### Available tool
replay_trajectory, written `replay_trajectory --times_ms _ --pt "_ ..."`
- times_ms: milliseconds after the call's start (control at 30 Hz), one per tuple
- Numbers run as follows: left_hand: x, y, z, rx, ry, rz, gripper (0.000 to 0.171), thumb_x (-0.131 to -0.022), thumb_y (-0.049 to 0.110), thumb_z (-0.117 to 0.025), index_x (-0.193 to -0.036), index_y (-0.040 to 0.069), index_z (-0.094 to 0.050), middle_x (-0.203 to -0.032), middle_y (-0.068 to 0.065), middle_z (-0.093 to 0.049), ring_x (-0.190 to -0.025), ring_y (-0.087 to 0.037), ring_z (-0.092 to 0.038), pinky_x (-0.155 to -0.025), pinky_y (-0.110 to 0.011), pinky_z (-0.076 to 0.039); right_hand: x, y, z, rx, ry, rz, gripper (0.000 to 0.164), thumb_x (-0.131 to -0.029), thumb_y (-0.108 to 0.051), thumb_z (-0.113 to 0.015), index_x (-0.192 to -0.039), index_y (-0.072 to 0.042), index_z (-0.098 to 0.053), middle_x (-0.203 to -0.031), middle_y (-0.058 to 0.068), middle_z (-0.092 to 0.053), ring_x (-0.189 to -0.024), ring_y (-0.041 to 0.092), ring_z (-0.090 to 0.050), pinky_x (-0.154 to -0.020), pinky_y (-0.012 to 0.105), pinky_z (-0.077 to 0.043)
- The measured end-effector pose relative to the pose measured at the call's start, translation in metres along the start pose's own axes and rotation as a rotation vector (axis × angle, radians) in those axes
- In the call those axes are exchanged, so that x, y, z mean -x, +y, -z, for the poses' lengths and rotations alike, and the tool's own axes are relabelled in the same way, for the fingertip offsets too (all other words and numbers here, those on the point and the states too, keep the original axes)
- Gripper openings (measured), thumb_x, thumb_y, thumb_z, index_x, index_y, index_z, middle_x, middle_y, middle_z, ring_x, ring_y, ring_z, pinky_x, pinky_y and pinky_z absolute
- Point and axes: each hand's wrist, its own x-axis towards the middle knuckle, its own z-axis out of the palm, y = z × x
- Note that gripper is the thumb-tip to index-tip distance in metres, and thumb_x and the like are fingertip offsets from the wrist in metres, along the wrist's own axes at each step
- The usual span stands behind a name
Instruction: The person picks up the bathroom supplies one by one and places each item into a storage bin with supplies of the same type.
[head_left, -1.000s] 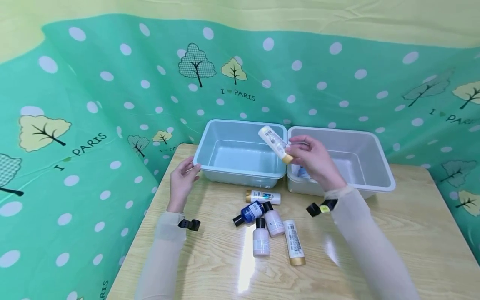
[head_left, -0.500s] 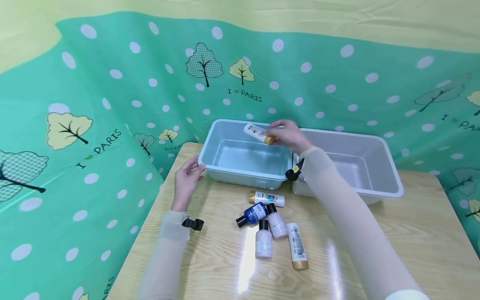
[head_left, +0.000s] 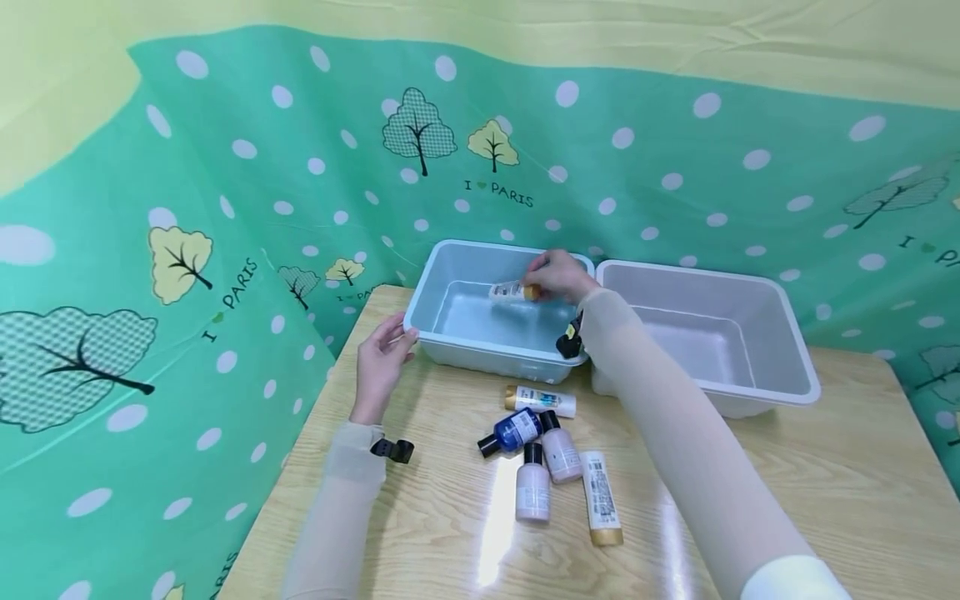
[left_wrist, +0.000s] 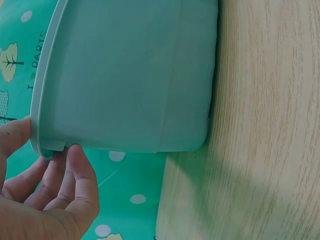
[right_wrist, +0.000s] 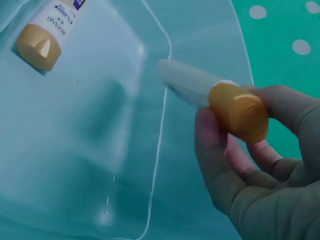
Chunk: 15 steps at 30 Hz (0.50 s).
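White tube [head_left: 506, 291], pinched by its gold cap [right_wrist: 237, 111] in the right hand [head_left: 561, 277] inside the blue bin [head_left: 487, 360] at 2 o'clock, may drop askew if that grip slips, and the bin may shift if the left hand [head_left: 381, 360], gripping its rim [left_wrist: 42, 75] at 8 o'clock, pulls.

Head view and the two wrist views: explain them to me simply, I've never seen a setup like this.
There is no machine here, only a person's two bare hands. The wide picture comes from a camera on the head, looking down; the close ones come from wrist cameras. The left hand grips a corner of the blue tub. The right hand holds a white tube by its gold cap inside that tub, where another tube lies. A grey tub stands beside it. On the wooden table lie two more gold-capped tubes, a blue bottle and two pale pink bottles.
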Motion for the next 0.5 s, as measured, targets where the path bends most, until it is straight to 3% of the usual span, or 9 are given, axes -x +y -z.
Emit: replay_trajectory --times_ms 233,400,500 --pt "0.0 0.0 -0.002 -0.005 0.001 -0.004 0.049 -0.095 0.029 -0.072 -0.139 0.011 -0.059 -0.127 -0.013 -0.065 -0.105 -0.021 -0.066 -0.078 -0.028 -0.059 0.007 -0.005 0.007 -0.028 0.011 -0.001 0.03 -0.093 -0.009 -0.07 -0.119 0.002 -0.057 -0.12 0.017 -0.053 -0.105 0.034 -0.06 -0.088 0.042 -0.058" --pt "-0.001 0.0 -0.002 -0.011 0.007 0.0 0.048 -0.095 0.029 -0.072 -0.139 0.011 -0.059 -0.128 -0.013 -0.065 -0.106 -0.021 -0.066 -0.079 -0.028 -0.059 0.022 -0.019 0.013 -0.036 -0.005 0.043 0.035 -0.095 -0.012 -0.07 -0.123 0.002 -0.055 -0.123 0.018 -0.053 -0.115 0.043 -0.057 -0.088 0.043 -0.057" --pt "-0.001 -0.001 -0.003 -0.016 0.005 0.002 0.05 -0.095 0.03 -0.072 -0.139 0.012 -0.059 -0.127 -0.011 -0.065 -0.106 -0.021 -0.066 -0.079 -0.028 -0.059 0.035 -0.029 0.016 -0.004 -0.009 0.092 0.036 -0.096 -0.015 -0.069 -0.124 0.0 -0.055 -0.121 0.018 -0.056 -0.111 0.042 -0.06 -0.087 0.043 -0.058"
